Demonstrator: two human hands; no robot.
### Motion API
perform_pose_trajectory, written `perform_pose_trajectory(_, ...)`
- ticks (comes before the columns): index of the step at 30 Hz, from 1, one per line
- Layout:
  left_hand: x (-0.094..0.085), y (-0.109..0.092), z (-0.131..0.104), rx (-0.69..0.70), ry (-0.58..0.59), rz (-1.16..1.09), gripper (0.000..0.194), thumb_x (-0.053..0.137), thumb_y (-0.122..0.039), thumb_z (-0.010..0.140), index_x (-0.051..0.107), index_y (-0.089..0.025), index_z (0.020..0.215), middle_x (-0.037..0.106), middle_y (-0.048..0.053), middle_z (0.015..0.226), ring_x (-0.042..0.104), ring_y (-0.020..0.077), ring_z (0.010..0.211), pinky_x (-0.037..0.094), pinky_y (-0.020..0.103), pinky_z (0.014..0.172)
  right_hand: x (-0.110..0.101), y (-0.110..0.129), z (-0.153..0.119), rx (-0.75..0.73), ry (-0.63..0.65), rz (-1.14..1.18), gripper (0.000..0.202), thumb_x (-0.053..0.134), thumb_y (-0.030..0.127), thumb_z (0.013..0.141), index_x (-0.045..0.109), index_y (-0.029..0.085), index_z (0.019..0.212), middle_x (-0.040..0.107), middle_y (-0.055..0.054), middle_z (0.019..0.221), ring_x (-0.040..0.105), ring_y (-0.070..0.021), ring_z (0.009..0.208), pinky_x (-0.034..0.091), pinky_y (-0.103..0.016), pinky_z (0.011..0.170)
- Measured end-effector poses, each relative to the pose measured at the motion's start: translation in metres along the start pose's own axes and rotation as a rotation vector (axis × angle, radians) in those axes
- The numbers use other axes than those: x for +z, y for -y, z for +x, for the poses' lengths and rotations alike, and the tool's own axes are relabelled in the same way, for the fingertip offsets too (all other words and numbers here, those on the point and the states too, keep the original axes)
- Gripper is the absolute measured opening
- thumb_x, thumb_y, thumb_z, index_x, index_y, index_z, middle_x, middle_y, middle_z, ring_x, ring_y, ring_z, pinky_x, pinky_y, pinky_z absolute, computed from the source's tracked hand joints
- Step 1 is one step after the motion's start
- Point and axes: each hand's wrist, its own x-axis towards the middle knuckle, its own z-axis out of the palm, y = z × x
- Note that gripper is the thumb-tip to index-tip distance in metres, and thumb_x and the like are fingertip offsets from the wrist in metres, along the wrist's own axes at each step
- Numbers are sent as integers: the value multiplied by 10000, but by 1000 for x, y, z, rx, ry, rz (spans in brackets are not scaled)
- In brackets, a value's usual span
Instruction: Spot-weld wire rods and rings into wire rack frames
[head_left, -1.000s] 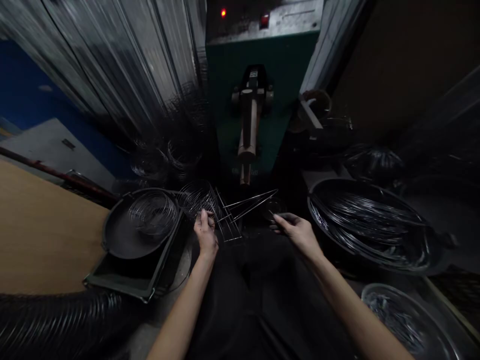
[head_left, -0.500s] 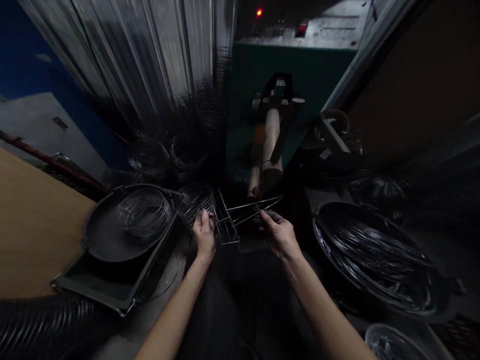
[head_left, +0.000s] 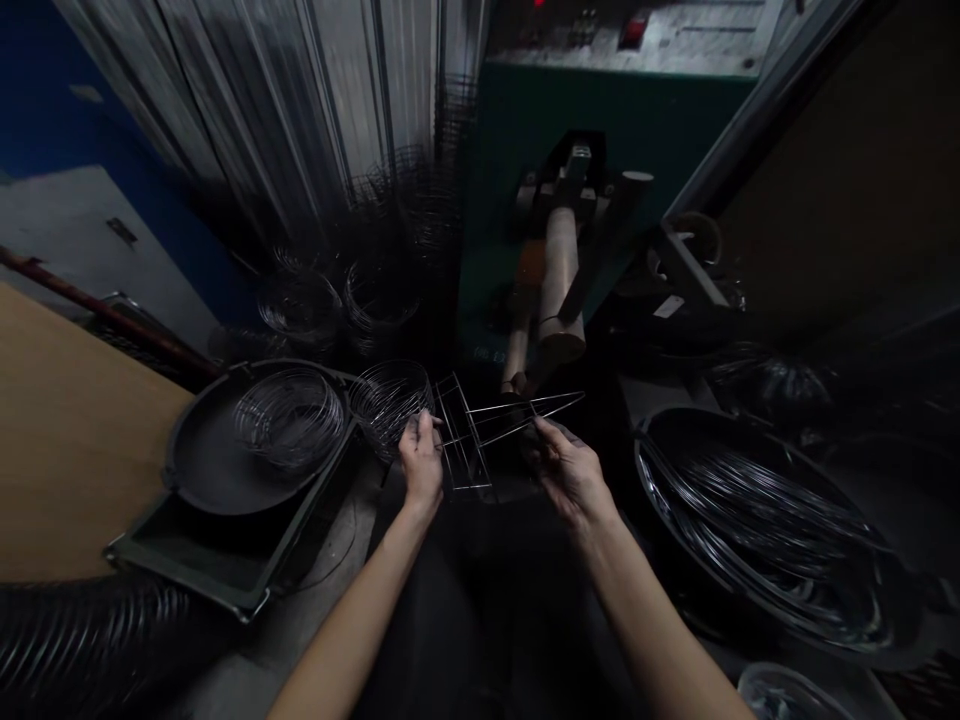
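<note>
A thin wire frame, with a pointed end to the right, hangs between my two hands in front of the machine. My left hand is closed on the frame's left end. At its right part, my right hand pinches a wire near the pointed end. Just above the frame are the machine's cylindrical arms. A round wire basket stands behind my left hand.
A black round pan holding wire rings sits at left on a green tray. At right is a large tub of bent wires. The green machine body rises ahead.
The view has shifted slightly, so the machine and tub appear further right. Both hands, still on the wire frame, appear a little further right too.
</note>
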Motion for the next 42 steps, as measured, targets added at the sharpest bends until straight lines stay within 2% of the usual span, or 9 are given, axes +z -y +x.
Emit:
perform_pose_trajectory(12,1,-3,5,1,5,7,429,595,-566,749,526,-147,688,288,-78,487,255,44,430,212,176,414,11,4,-2,28,-18,10,225,775,98,544,601,132,683,621,21,605,567,-61,533,404,-112,408)
perform_pose_trajectory(20,1,-20,6,-64,22,-7,407,617,-524,745,527,-137,660,298,-75,504,257,33,431,207,170,407,16,2,-1,16,-34,1,161,744,108,608,607,146,684,629,11,626,598,-77,553,415,-124,407)
perform_pose_trajectory(26,4,-24,7,-128,6,-87,397,651,-513,710,515,-141,682,257,-98,479,212,25,392,151,168,379,-4,-3,-7,-13,51,-87,224,789,254,641,616,170,758,640,5,640,631,-115,586,480,-168,456)
perform_pose_trajectory(29,6,-24,13,-104,-15,-109,393,659,-501,708,516,-136,678,287,-91,486,243,24,401,173,162,385,-20,-4,-9,-23,62,-108,244,798,249,619,633,174,782,664,0,701,635,-119,607,499,-179,474)
perform_pose_trajectory(32,7,-25,19,-75,-17,-97,394,646,-504,718,528,-131,678,282,-90,486,237,26,407,175,163,392,-29,-3,-11,-11,13,-91,265,814,194,568,645,166,771,669,0,712,634,-114,609,483,-160,446)
perform_pose_trajectory(35,6,-26,22,-59,-16,-70,403,630,-519,725,542,-128,681,299,-84,498,250,29,416,189,167,400,-33,0,-13,-17,-29,-93,267,813,161,541,651,166,753,669,-8,700,636,-123,609,468,-158,425)
perform_pose_trajectory(38,7,-26,23,-64,-7,-58,401,624,-518,733,537,-131,676,324,-77,509,275,31,420,211,169,409,-35,0,-20,-31,-24,-133,288,822,197,525,658,167,761,669,-22,702,627,-132,587,459,-175,418)
perform_pose_trajectory(40,8,-27,24,-72,-5,-62,392,620,-510,742,520,-138,668,320,-78,506,271,32,415,205,170,408,-36,-1,-29,-29,4,-185,329,841,257,502,657,159,756,655,-20,676,610,-126,565,434,-172,410)
perform_pose_trajectory(42,8,-27,24,-67,-7,-60,382,611,-501,755,506,-145,664,307,-81,501,256,33,410,191,173,405,-34,-2,-45,-45,95,-314,362,843,340,505,658,148,749,637,-17,643,588,-118,543,415,-173,416)
